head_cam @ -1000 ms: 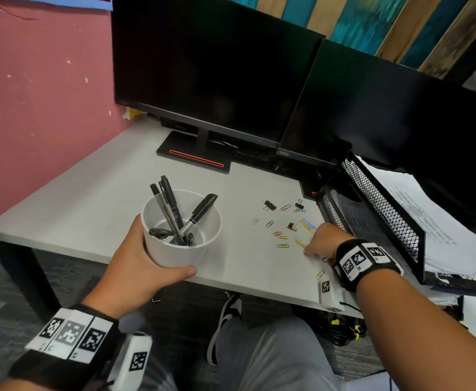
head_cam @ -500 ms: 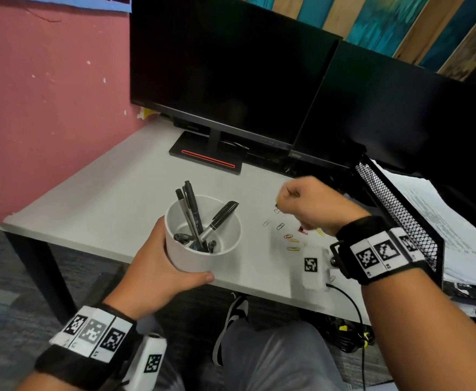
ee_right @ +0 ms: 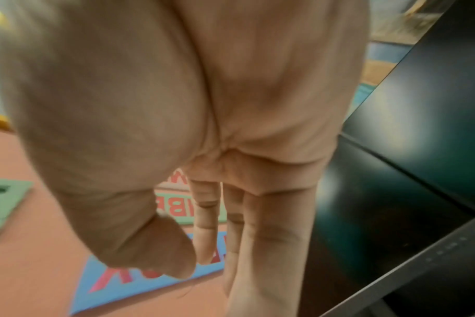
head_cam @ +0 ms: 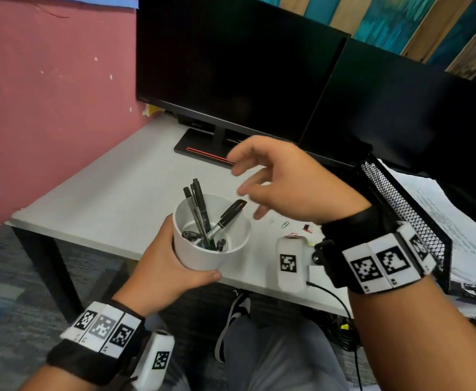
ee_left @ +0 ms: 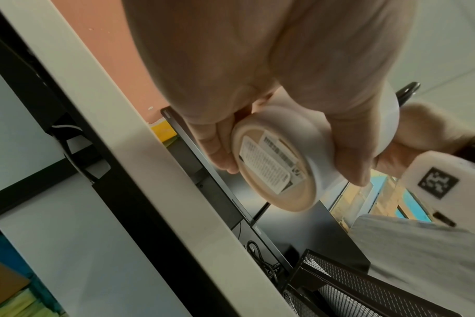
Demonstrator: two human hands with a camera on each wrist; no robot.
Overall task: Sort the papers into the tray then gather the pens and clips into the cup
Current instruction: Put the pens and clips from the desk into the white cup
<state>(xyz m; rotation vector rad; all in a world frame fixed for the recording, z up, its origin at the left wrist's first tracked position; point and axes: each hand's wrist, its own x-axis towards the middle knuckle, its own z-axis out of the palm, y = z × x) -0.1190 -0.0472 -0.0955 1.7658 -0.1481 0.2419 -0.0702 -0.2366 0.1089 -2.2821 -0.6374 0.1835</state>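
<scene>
Fingers of the right hand (head_cam: 293, 187), clenched on clips half a second ago, now spread loose above the cup (head_cam: 211, 238) gripped by the left hand (head_cam: 163, 266), suggesting a drop; clips (head_cam: 296, 228) remain on the tabletop (head_cam: 112, 198).

An office workstation: beyond the right hand (head_cam: 293, 182) two dark monitors (head_cam: 231, 66) stand side by side on a white desk (head_cam: 104, 193), and to that hand's right a black mesh tray (head_cam: 409, 210) holds printed papers (head_cam: 456, 221). Under the hand, paper clips (head_cam: 286, 224) lie scattered on the desktop.
</scene>
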